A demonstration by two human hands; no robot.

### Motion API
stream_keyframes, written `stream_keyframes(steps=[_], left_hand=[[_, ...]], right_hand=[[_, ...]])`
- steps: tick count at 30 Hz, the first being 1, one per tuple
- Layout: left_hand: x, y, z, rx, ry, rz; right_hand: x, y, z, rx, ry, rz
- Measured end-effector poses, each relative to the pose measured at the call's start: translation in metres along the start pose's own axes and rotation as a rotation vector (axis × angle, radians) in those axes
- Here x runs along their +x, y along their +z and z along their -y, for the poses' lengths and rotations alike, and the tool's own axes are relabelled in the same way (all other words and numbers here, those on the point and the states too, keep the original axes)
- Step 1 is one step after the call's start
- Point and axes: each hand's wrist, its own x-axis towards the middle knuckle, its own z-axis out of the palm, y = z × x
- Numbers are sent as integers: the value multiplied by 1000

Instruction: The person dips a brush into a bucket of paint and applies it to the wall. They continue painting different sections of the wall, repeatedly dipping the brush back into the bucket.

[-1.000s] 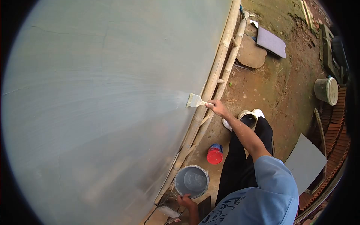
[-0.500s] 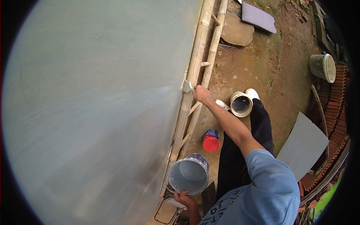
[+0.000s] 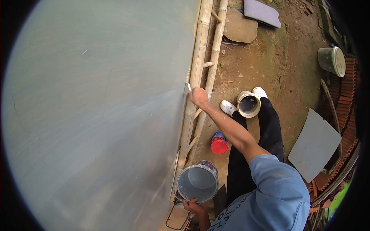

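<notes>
While your right hand (image 3: 198, 96) is closed around the brush (image 3: 188, 87) at the right edge of the big gray wall (image 3: 96, 107), your left hand (image 3: 194, 206) holds the bucket (image 3: 207, 190) by its near rim. A red tub (image 3: 219, 146) sits right of the ladder (image 3: 201, 46).

"First finding?"
"Brush (image 3: 186, 89), near centre toward twelve: bristles indistinct, most of the handle covered by the right hand (image 3: 199, 96)."
"Left hand (image 3: 194, 206)?"
"Six o'clock. Finger placement on the bucket (image 3: 187, 181) only partly visible; forearm (image 3: 204, 221) cut by the bottom edge."
"And elsewhere?"
"Shirt lettering (image 3: 227, 214), five o'clock: illegible. Bamboo ladder (image 3: 199, 50), twelve, and purple mat (image 3: 262, 13), one: both cropped by the top edge."
</notes>
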Motion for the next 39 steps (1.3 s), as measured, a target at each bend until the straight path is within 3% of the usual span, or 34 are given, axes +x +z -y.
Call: stream_keyframes(steps=[3,7,10,12,15,19,24,27,30,33,36,39], left_hand=[[0,11,-16,-39,-16,3],[1,9,-18,-80,-85,22],[-8,23,-35,-78,-130,-30],[-6,15,-28,-14,-54,-12],[5,13,-27,-38,-45,13],[4,15,-34,-56,-84,49],[2,28,-44,2,-34,45],[4,35,-53,6,-38,59],[-5,45,-72,-22,-76,64],[3,40,-66,-29,-46,95],[5,37,-55,-22,-12,106],[10,30,-54,-3,0,98]], right_hand=[[-45,-24,-40,387,-277,2],[-46,-18,-60,165,-127,-47],[0,0,-29,41,-56,-41],[-2,-3,-12,21,-65,-16],[-49,-38,-51,514,-271,82],[-42,-29,-67,196,-131,-14],[-14,-8,4,35,-34,-33],[-91,-76,1,461,-263,81],[-103,-68,-30,482,-226,12],[-43,-12,-46,199,-10,-29],[-15,-2,-10,138,-3,-1],[-75,-64,23,325,-143,39]])
